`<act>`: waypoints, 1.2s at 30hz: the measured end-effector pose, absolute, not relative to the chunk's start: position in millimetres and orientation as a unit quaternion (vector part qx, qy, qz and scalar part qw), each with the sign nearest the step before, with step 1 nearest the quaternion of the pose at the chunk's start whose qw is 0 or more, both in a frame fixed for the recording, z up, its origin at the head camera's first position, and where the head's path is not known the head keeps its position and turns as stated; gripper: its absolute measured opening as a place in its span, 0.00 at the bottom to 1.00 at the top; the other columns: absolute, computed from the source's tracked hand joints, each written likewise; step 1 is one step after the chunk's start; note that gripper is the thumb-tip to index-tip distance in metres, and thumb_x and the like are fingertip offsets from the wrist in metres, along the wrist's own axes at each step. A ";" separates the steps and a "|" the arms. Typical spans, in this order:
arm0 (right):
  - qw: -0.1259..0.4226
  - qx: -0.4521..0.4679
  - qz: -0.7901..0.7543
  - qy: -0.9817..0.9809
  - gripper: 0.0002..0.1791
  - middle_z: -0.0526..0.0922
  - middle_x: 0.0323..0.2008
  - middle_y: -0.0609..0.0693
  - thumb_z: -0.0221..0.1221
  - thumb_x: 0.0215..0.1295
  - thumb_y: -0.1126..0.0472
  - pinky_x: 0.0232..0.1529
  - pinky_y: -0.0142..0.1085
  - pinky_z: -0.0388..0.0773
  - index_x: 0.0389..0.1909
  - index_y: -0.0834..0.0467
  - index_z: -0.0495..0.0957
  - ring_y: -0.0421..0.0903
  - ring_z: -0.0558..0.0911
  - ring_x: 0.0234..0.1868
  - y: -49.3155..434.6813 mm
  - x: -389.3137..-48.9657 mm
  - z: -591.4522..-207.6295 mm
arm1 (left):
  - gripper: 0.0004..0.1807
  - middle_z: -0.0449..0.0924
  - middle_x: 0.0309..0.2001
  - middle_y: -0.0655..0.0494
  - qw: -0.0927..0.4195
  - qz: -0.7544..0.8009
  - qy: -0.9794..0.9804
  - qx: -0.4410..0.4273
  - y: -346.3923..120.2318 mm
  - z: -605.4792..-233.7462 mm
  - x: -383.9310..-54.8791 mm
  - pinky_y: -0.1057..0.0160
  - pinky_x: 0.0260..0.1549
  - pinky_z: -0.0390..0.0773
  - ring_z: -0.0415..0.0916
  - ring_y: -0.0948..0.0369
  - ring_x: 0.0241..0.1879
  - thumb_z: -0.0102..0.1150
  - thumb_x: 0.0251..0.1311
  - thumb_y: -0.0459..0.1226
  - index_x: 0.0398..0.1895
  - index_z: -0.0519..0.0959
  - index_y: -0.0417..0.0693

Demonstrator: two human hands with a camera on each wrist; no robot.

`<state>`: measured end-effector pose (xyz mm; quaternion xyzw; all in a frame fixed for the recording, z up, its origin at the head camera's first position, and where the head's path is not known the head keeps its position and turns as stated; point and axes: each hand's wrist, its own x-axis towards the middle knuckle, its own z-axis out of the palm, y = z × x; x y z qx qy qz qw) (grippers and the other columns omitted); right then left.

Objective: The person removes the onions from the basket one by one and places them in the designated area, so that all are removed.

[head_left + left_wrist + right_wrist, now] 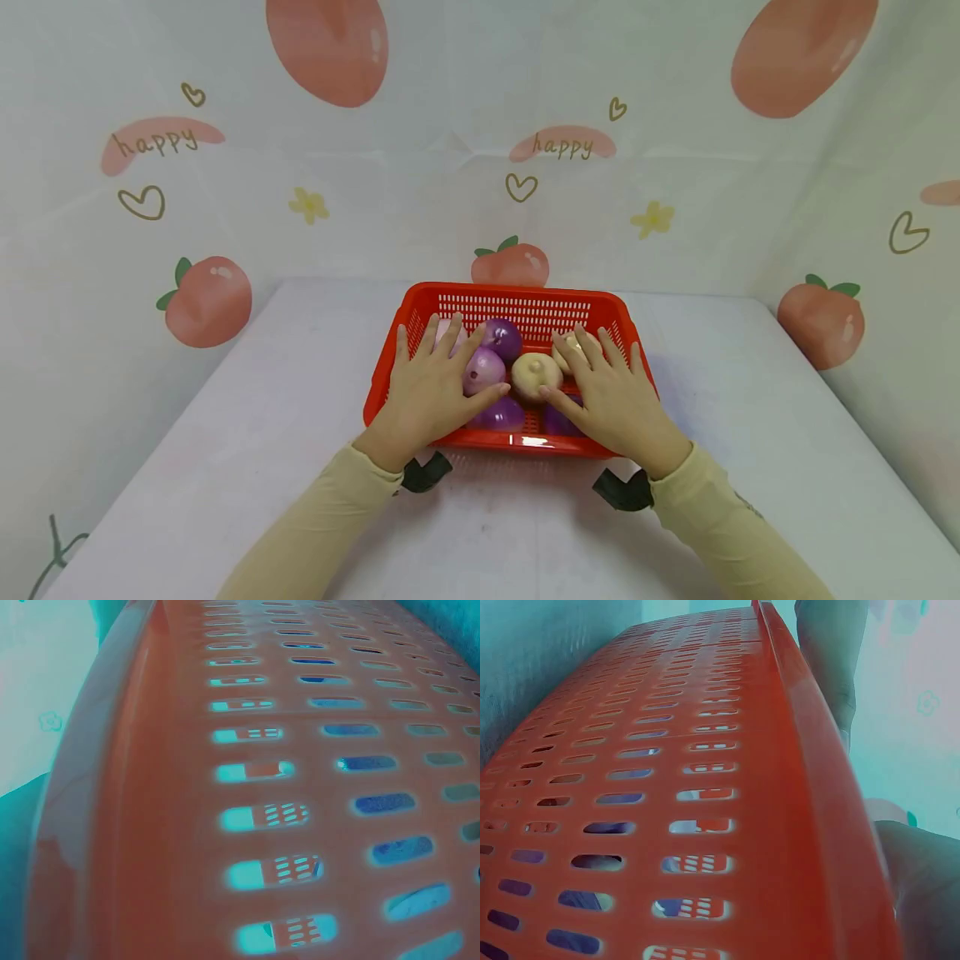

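A red perforated plastic basket [517, 289] holds several onions. A dark purple onion [502, 339] lies at the back, with a lighter purple onion [483, 371] before it. Pale cream onions sit right of the middle, one in plain sight [531, 379] and one partly behind the right fingers [588, 343]. My left hand [427, 390] is spread palm down over the basket's left side, overlapping the lighter onions. Over the right side my right hand [618, 400] lies likewise, fingers straight and apart. Its thumb overlaps a dark purple onion [561, 418] at the front.
The basket stands on a white table [300, 358] close to the back. Behind and beside it hangs a white cloth [420, 192] printed with peaches, hearts and flowers. Both wrist views look along the basket's slotted wall [172, 787].
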<state>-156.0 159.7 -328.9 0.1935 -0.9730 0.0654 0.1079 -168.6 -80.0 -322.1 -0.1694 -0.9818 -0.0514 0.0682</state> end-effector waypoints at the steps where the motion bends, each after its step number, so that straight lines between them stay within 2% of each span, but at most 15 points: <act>1: 0.107 0.194 0.066 -0.973 0.40 0.63 0.70 0.61 0.50 0.66 0.35 0.65 0.72 0.48 0.72 0.52 0.60 0.68 0.57 0.71 159.8 -156.0 -328.6 | 0.45 0.50 0.76 0.48 0.069 -0.051 -0.982 -0.169 -80.0 -321.8 -168.5 0.33 0.69 0.34 0.44 0.45 0.76 0.38 0.57 0.73 0.76 0.49 0.68; 7: 0.107 0.198 0.073 -0.972 0.36 0.65 0.69 0.59 0.52 0.67 0.37 0.66 0.69 0.54 0.70 0.53 0.64 0.65 0.61 0.70 161.1 -156.7 -326.7 | 0.44 0.55 0.74 0.46 0.068 -0.055 -0.981 -0.172 -81.8 -317.8 -169.8 0.35 0.70 0.39 0.47 0.44 0.75 0.45 0.59 0.68 0.76 0.53 0.63; 11: 0.113 0.205 0.076 -0.969 0.33 0.71 0.65 0.59 0.58 0.65 0.43 0.63 0.60 0.66 0.66 0.57 0.69 0.62 0.71 0.65 163.9 -157.9 -325.3 | 0.39 0.67 0.69 0.48 0.073 -0.065 -0.979 -0.182 -83.7 -312.0 -170.9 0.39 0.69 0.53 0.61 0.46 0.70 0.52 0.62 0.60 0.73 0.61 0.55; 14: 0.117 0.208 0.079 -0.968 0.31 0.76 0.60 0.59 0.61 0.63 0.47 0.53 0.54 0.77 0.64 0.58 0.72 0.60 0.79 0.55 166.2 -158.0 -323.2 | 0.35 0.77 0.59 0.48 0.074 -0.088 -0.975 -0.188 -86.3 -306.7 -169.4 0.45 0.57 0.75 0.76 0.49 0.57 0.55 0.62 0.55 0.69 0.67 0.50; 17: 0.102 0.200 0.094 -0.970 0.31 0.80 0.56 0.58 0.62 0.63 0.47 0.43 0.53 0.81 0.63 0.57 0.72 0.58 0.82 0.49 168.8 -158.2 -321.0 | 0.32 0.82 0.52 0.48 0.072 -0.116 -0.972 -0.190 -90.9 -302.6 -169.1 0.49 0.42 0.83 0.82 0.50 0.46 0.56 0.63 0.54 0.66 0.70 0.49; 18: 0.098 0.198 0.102 -0.970 0.30 0.80 0.55 0.58 0.62 0.63 0.47 0.43 0.52 0.81 0.63 0.57 0.72 0.58 0.82 0.49 170.1 -158.3 -320.2 | 0.31 0.82 0.51 0.49 0.073 -0.124 -0.971 -0.189 -93.0 -301.7 -169.6 0.50 0.39 0.83 0.82 0.50 0.44 0.56 0.63 0.54 0.65 0.71 0.49; 23: 0.087 0.191 0.146 -0.967 0.27 0.82 0.53 0.57 0.61 0.64 0.49 0.47 0.54 0.80 0.60 0.58 0.74 0.57 0.82 0.50 177.6 -158.5 -316.0 | 0.29 0.81 0.54 0.50 0.054 -0.171 -0.971 -0.160 -107.1 -291.9 -172.6 0.47 0.47 0.81 0.81 0.51 0.47 0.55 0.64 0.54 0.65 0.71 0.52; 27: 0.085 0.190 0.194 -0.959 0.26 0.82 0.53 0.56 0.60 0.66 0.50 0.50 0.53 0.79 0.60 0.58 0.73 0.56 0.82 0.50 182.4 -160.8 -315.6 | 0.29 0.80 0.56 0.49 0.046 -0.209 -0.969 -0.127 -123.1 -283.3 -175.2 0.44 0.50 0.78 0.79 0.49 0.51 0.52 0.66 0.53 0.68 0.68 0.54; 31: 0.073 0.192 0.249 -0.946 0.29 0.77 0.60 0.55 0.59 0.67 0.51 0.58 0.54 0.74 0.66 0.58 0.68 0.56 0.78 0.59 184.7 -164.5 -317.9 | 0.30 0.77 0.59 0.47 0.047 -0.248 -0.963 -0.100 -143.0 -279.1 -179.6 0.41 0.51 0.76 0.75 0.46 0.55 0.50 0.68 0.52 0.71 0.64 0.56; 36: 0.053 0.195 0.292 -0.935 0.35 0.68 0.68 0.56 0.59 0.67 0.51 0.66 0.56 0.66 0.71 0.58 0.61 0.57 0.68 0.68 185.8 -168.5 -324.8 | 0.33 0.70 0.65 0.43 0.040 -0.302 -0.949 -0.075 -167.1 -281.3 -188.0 0.39 0.57 0.71 0.70 0.43 0.62 0.49 0.68 0.54 0.73 0.59 0.54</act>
